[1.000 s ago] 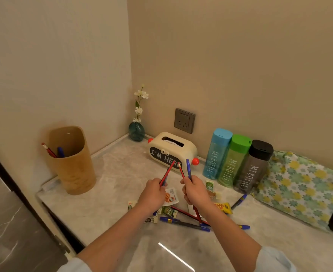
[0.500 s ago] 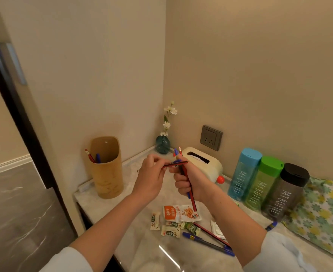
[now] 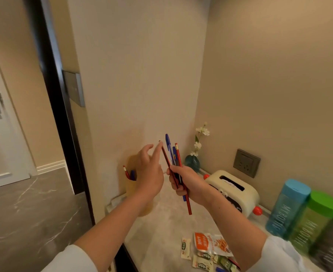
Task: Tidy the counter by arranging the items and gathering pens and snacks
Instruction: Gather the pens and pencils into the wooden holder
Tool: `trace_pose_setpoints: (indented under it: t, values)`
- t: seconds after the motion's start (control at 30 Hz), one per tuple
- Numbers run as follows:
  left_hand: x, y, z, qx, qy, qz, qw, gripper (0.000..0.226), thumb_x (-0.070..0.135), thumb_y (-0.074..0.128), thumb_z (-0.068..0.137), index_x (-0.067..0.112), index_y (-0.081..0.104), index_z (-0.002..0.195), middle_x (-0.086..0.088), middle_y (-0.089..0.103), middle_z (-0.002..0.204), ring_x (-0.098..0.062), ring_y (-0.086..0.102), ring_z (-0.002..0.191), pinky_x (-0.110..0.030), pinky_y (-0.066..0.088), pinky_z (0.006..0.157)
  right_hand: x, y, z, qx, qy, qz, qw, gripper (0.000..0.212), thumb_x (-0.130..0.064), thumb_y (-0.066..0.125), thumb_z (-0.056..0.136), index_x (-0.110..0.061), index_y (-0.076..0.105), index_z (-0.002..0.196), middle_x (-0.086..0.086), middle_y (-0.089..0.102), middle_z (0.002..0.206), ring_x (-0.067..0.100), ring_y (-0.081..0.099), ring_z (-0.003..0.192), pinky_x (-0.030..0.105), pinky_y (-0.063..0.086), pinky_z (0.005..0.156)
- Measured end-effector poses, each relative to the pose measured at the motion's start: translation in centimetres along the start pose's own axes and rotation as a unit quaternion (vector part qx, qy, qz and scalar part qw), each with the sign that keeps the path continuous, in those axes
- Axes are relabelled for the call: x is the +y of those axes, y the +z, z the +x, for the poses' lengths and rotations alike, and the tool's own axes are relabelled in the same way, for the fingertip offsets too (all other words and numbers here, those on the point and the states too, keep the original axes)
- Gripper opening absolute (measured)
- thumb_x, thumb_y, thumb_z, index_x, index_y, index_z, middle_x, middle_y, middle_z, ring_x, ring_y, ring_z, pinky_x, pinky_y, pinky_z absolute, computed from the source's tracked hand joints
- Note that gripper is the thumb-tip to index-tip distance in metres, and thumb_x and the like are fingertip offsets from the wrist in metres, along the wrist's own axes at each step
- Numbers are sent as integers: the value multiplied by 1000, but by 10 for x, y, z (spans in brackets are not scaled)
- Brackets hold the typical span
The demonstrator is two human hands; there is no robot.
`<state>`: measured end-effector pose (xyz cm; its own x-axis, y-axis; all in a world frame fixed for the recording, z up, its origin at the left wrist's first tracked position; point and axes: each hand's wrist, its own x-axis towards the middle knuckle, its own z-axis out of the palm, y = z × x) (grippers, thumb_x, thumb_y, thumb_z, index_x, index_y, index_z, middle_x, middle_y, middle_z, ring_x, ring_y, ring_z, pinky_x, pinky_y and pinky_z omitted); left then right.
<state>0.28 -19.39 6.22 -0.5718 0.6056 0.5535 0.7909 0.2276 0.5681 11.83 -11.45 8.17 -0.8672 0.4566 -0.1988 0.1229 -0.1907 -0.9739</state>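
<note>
A pale marble counter [image 3: 161, 222] fills a corner between beige walls, with a dark door frame and grey floor off to the left. Above it the right hand [image 3: 189, 182] is clenched round a bunch of pens [image 3: 171, 154], red and blue, held nearly upright with their lower ends sticking out below the fist. The left hand [image 3: 150, 169] is beside them with fingers straight, one fingertip at the top of the leftmost red one; it holds nothing. Behind that hand stands the cup [image 3: 131, 188], mostly hidden, with a red pencil and a blue pen poking out of it. The snacks [image 3: 210, 246] lie loose near the bottom edge of view, well apart from the hands, and at least one more pen seems to show among them. A tissue box [image 3: 234, 191], a vase [image 3: 192, 162] and bottles [image 3: 287, 207] stand along the back wall.

This looks like the pen-gathering step, at the point of squaring the bunch. The next move likely calls for carrying the bunch left over the cup and letting go so all the ends drop inside without snagging the two there. After that, the stray pen and the snacks want collecting
</note>
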Motion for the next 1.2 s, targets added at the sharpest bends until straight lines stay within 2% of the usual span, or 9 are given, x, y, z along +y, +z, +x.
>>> trace_pose_setpoints:
  t: [0.1, 0.17, 0.23, 0.33, 0.47, 0.6, 0.77, 1.0, 1.2]
  values:
    - [-3, -17, 22, -13, -142, -210, 967, 48, 21, 39, 101, 20, 28, 148, -1, 45, 140, -9, 46, 116, -14, 35, 94, -9, 16, 16, 10, -22, -29, 999, 21, -29, 46, 100, -11, 54, 92, -2, 49, 65, 9, 41, 50, 20, 28, 43]
    - [-7, -29, 35, -32, -161, -310, 936, 35, 31, 36, 103, 17, 52, 131, -3, 63, 121, -16, 59, 106, -29, 46, 97, -13, 26, 26, 0, -27, -53, 998, 21, -29, 47, 100, -11, 54, 92, 0, 51, 69, 9, 41, 53, 22, 28, 46]
    - [-12, -40, 44, -20, -142, -335, 931, 29, 30, 38, 102, 19, 65, 104, -2, 69, 100, -20, 65, 95, -34, 53, 86, -16, 36, 36, -18, -29, -67, 997, 20, -28, 47, 100, -11, 53, 92, 3, 48, 73, 10, 37, 52, 23, 25, 46]
    - [-21, -51, 55, -5, -152, -348, 925, 20, 28, 49, 99, 19, 65, 104, 3, 70, 94, -10, 67, 84, -21, 53, 70, -20, 48, 50, -33, -27, -83, 996, 20, -29, 46, 101, -11, 52, 93, 5, 46, 73, 10, 36, 50, 23, 24, 44]
    - [-32, -64, 64, 20, -153, -348, 925, 12, 19, 55, 95, 18, 66, 101, 3, 71, 92, -9, 68, 84, -27, 56, 75, -23, 62, 67, -7, -52, -130, 990, 23, -33, 46, 100, -15, 54, 88, -1, 46, 61, 10, 40, 47, 23, 33, 44]
    - [-34, -80, 70, 71, -82, -331, 937, 11, 22, 59, 93, 30, 66, 96, 12, 72, 91, 1, 66, 86, -12, 50, 73, -32, 76, 86, 108, -139, -204, 963, 28, -39, 42, 97, -23, 62, 86, -3, 55, 70, 11, 52, 59, 31, 50, 60]
    - [-47, -84, 70, 111, -33, -247, 962, 13, 31, 60, 91, 33, 68, 102, 14, 64, 99, 5, 59, 83, -9, 46, 72, -39, 74, 100, 270, -240, -350, 864, 45, -55, 29, 94, -29, 62, 77, -12, 59, 73, 7, 59, 67, 30, 47, 61]
    - [-82, -56, 45, 63, -48, -114, 990, 16, 44, 63, 86, 37, 71, 97, 27, 65, 89, 7, 59, 88, -24, 48, 85, -10, 68, 107, 234, -216, -442, 838, 42, -55, 36, 97, -25, 55, 75, -4, 64, 69, 15, 61, 63, 31, 48, 58]
    - [-109, -34, 24, 50, -13, 83, 995, 23, 52, 61, 83, 39, 72, 100, 20, 58, 123, -11, 36, 127, -29, 9, 105, 29, 60, 112, 162, -93, -536, 823, 30, -48, 45, 96, -26, 58, 81, -6, 62, 73, 13, 59, 66, 26, 40, 52]
